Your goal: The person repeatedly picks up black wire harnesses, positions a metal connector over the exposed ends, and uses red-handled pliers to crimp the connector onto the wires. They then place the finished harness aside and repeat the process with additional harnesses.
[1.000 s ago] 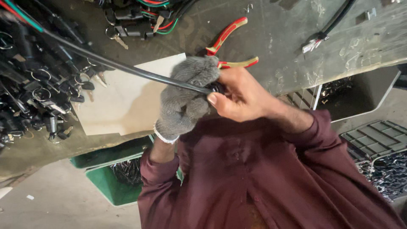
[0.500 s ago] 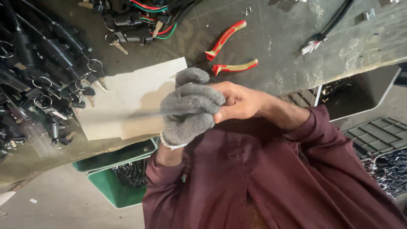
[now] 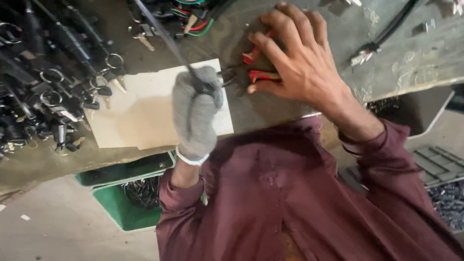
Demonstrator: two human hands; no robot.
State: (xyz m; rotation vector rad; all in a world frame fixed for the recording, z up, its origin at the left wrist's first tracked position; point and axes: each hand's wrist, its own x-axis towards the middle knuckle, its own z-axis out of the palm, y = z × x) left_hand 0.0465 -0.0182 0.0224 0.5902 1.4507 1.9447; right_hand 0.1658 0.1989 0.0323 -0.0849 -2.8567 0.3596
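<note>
gripping a black cable (image 3: 162, 34) in a gloved fist, the left hand (image 3: 195, 113) rests over a pale sheet of cardboard (image 3: 130, 116) on the bench (image 3: 299, 104). its fingers (image 3: 209, 89) are clenched tight around the cable, inside a grey knitted glove. the right hand (image 3: 302, 60), bare, lies spread over a pair of red-handled pliers (image 3: 258, 65); its fingers are laid on the handles and partly curled, but whether they have closed on the tool cannot be told.

judging by this, the step in hand is fetching the pliers while the cable is held ready. the next move calls for a firm closing of the right fingers on both handles, then bringing the tool's nose toward the cable end at the glove without letting the left grip slip.

the cable's long axis runs on a diagonal, from the fist up and to the left toward the top edge of the view, where it leaves the picture among a bundle of coloured wires (image 3: 193, 17). its held end sits at the fist, just beside the pliers. the pliers seem to lie roughly crosswise, red handles toward the right hand and nose toward the glove, though the palm hides much of them.

a heap of keys and black lock parts (image 3: 43, 92) lies at the left of the bench, and a green crate (image 3: 128, 195) stands below its edge.
</note>
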